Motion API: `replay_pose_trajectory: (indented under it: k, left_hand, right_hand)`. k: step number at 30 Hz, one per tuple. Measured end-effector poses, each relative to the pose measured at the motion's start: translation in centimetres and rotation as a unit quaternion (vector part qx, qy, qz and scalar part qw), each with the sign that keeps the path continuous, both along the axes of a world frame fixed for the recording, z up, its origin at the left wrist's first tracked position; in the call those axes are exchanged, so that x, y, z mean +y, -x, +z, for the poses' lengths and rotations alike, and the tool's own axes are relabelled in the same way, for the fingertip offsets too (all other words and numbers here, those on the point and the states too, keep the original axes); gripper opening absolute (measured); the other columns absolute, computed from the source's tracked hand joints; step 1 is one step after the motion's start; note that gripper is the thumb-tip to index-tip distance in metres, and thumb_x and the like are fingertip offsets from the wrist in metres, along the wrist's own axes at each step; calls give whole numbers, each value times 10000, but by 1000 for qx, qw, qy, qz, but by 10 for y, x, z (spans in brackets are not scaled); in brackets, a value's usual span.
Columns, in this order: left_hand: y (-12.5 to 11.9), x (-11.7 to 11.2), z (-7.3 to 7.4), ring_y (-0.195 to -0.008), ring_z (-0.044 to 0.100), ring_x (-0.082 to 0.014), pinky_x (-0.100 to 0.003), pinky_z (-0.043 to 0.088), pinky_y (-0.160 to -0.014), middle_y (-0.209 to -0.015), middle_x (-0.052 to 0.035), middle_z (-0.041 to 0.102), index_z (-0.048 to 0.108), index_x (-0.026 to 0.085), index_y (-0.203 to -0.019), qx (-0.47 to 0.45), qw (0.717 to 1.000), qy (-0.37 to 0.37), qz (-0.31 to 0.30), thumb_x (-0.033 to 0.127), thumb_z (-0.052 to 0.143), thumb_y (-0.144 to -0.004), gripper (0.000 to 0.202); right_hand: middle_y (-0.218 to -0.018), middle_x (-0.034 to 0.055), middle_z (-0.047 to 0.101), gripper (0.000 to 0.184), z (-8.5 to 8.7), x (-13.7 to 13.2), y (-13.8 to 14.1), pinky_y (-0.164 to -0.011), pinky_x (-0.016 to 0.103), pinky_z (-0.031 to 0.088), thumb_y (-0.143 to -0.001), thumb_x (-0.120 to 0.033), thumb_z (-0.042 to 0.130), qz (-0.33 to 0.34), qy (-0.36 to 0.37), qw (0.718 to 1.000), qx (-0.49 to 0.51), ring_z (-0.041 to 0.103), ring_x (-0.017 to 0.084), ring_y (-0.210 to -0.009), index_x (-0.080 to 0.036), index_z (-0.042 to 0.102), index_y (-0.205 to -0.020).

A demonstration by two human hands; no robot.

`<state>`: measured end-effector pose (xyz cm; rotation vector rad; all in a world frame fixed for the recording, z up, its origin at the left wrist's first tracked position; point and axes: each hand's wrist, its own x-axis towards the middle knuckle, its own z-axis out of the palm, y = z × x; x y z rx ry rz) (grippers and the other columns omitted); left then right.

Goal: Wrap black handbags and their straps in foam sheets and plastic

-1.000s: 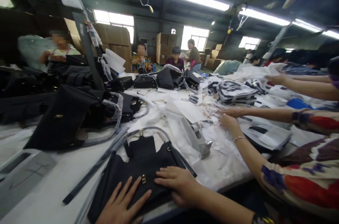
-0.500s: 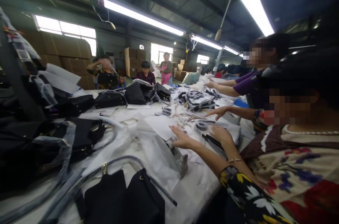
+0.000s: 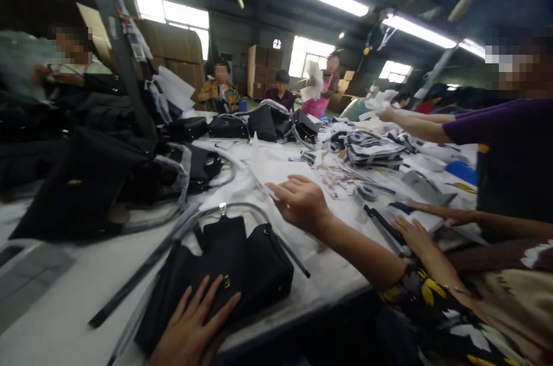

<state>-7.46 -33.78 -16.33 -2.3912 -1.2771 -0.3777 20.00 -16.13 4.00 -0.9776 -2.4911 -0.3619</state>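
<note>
My left hand [image 3: 194,320] lies flat with spread fingers on the front of a black handbag [image 3: 254,268]. The bag has gold-coloured hardware, and its long handle [image 3: 254,210] is wrapped in a clear film. Beyond the bag, my right hand [image 3: 302,204], below a black floral sleeve, has its fingers curled at the edge of a white sheet of paper [image 3: 287,170]. The near edge of the sheet stands raised; its contact with the thumb is partly hidden.
More black handbags [image 3: 86,181] cover the left side, and others [image 3: 263,124] stand at the back. Wrapped straps [image 3: 371,150] are piled behind. A co-worker's hands [image 3: 415,233] rest on flat items at right. A metal post [image 3: 125,66] rises at left.
The view has swung left. My left hand has come into view on the handbag. My right hand has gone from outstretched fingers to curled ones at the white sheet.
</note>
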Motion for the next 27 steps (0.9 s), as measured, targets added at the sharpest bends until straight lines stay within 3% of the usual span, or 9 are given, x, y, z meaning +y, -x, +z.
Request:
replay_pose_trajectory:
  k: [4, 7, 9, 12, 14, 17, 22, 25, 27]
  left_hand:
    - [-7, -5, 19, -1328, 503, -352, -546, 457, -1028, -1515, -95, 469, 302, 393, -1522, -34, 998, 36, 26, 230, 599, -855, 748]
    - [-11, -9, 26, -1257, 564, -324, -512, 492, -1009, -1404, -67, 587, 346, 390, -1507, -79, 994, 75, 32, 221, 587, -879, 694]
    - [-13, -11, 28, -1238, 575, -309, -464, 524, -985, -1389, -47, 600, 353, 396, -1505, -95, 991, 82, 35, 279, 586, -908, 652]
    - [-13, -11, 31, -1263, 552, -321, -455, 535, -977, -1429, -55, 565, 349, 403, -1505, -107, 991, 71, 37, 306, 614, -897, 670]
    - [-13, -10, 31, -1282, 536, -326, -463, 527, -990, -1445, -67, 549, 361, 391, -1503, -123, 990, 66, 35, 292, 633, -883, 684]
    - [-13, -10, 29, -1290, 532, -317, -481, 494, -1036, -1442, -63, 553, 375, 369, -1501, -141, 987, 74, 28, 280, 624, -888, 668]
    - [-14, -10, 23, -1242, 578, -304, -514, 460, -1055, -1434, -82, 559, 366, 383, -1500, -134, 985, 103, 35, 261, 607, -901, 657]
    - [-15, -10, 24, -1371, 450, -341, -575, 380, -1100, -1546, -87, 421, 362, 421, -1489, -134, 985, 100, 44, 250, 607, -904, 657]
    - [-16, -10, 27, -1386, 432, -337, -576, 364, -1111, -1544, -81, 424, 372, 422, -1484, -141, 983, 113, 44, 238, 592, -912, 640]
  right_hand:
    - [-797, 51, 709, 284, -34, -60, 59, -770, 356, 472, -906, -319, 562, 117, 109, 982, -98, 652, 224, -772, -200, 689, -1131]
    - [-1140, 123, 703, 538, -59, -75, 69, -960, 444, 442, -879, -520, 614, 201, 213, 946, -137, 641, 287, -1050, -212, 601, -1320]
    - [-1467, 185, 494, 807, -67, -71, 60, -1095, 541, 326, -828, -636, 635, 240, 264, 921, -157, 485, 365, -1313, -215, 433, -1486]
    - [-1614, 190, 242, 977, -70, -56, 36, -1154, 556, 249, -786, -671, 669, 222, 320, 905, -170, 288, 398, -1451, -208, 293, -1560]
    - [-1603, 177, 281, 941, -71, -48, 24, -1149, 525, 281, -788, -668, 676, 197, 328, 909, -168, 325, 381, -1436, -211, 345, -1541]
    - [-1482, 132, 502, 655, -79, -43, 21, -1084, 475, 376, -893, -598, 600, 196, 311, 917, -156, 513, 315, -1281, -232, 525, -1431]
    - [-1254, 86, 688, 332, -90, -46, 41, -956, 370, 490, -988, -278, 502, 226, 277, 930, -83, 620, 219, -1044, -203, 643, -1279]
    - [-1312, 77, 656, 352, -89, -52, 54, -1073, 393, 433, -1014, -250, 442, 203, 256, 945, 2, 558, 212, -1218, -198, 600, -1324]
    - [-1428, 72, 567, 402, -92, -60, 60, -1168, 460, 324, -1008, -237, 435, 203, 258, 944, -18, 427, 227, -1379, -207, 532, -1397]
